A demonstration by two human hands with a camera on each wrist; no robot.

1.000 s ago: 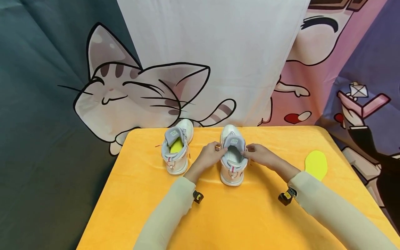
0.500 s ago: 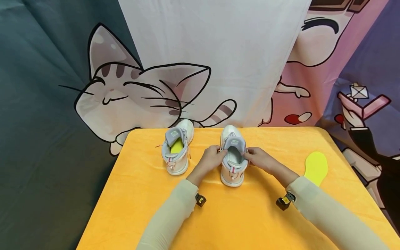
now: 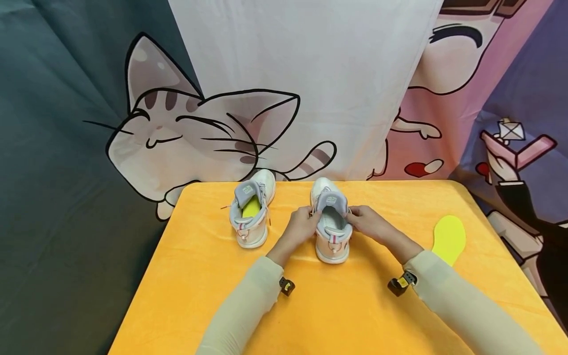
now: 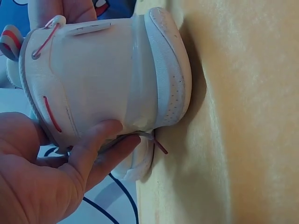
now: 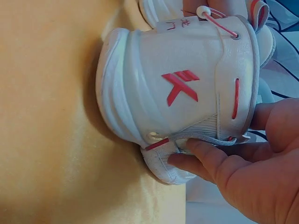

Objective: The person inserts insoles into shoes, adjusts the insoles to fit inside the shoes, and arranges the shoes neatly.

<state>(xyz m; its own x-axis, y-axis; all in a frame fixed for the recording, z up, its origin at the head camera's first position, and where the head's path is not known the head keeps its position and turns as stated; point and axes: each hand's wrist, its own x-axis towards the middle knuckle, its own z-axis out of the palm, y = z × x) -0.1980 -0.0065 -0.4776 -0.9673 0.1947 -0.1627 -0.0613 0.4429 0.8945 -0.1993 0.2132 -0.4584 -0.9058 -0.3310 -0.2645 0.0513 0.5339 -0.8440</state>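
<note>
A white sneaker with a pale pink heel and grey tongue stands on the table, its toe pointing away. My left hand grips the left side of its collar, the thumb at the opening and the fingers along the outer wall. On the other side my right hand pinches the collar in the same way. A red logo on the shoe's side shows in the right wrist view. The left wrist view shows the plain side of the sneaker and a red-tipped lace. Inside, the shoe looks pale grey.
Left of it stands the matching sneaker, with a yellow insole inside. Another yellow insole lies at the right, partly behind the right sleeve. A yellow cloth covers the table. Behind hangs a cartoon-printed curtain.
The held sneaker has turned slightly: its heel has shifted right and its toe left. Both hands keep their grip on the collar, and their wrists have drawn a little closer together.
</note>
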